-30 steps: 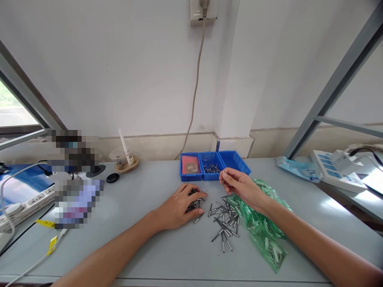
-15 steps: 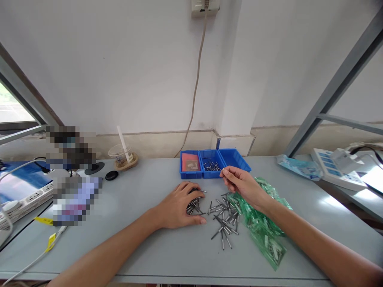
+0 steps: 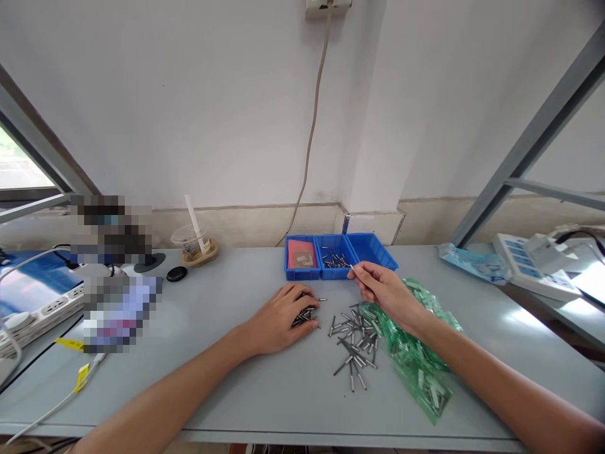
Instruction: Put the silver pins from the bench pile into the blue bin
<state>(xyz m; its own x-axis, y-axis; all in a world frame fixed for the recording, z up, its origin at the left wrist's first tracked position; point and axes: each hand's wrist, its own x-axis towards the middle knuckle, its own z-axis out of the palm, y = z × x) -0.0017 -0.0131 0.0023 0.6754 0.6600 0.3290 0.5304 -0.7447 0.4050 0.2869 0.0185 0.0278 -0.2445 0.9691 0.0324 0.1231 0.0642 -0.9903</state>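
Note:
A scatter of small metal pins (image 3: 353, 340) lies on the grey table (image 3: 265, 391). My left hand (image 3: 283, 318) rests palm down over a cluster of these pins, fingers curled around them. My right hand (image 3: 385, 291) is raised a little, pinching one thin pin between thumb and fingers, near the front edge of the middle blue bin (image 3: 335, 263), which holds several pins. A green plastic bag of parts (image 3: 416, 359) lies under my right wrist.
Left blue bin (image 3: 301, 258) holds a red packet; the right blue bin (image 3: 373, 249) looks bare. A plastic cup with a stick (image 3: 195, 243), a black disc (image 3: 176, 273) and a power strip (image 3: 33, 315) sit left. A white device (image 3: 534, 265) lies right.
My right hand has moved slightly toward the blue bins with its pin. My left hand has drawn its fingers in over the pin cluster. The camera tilted a little.

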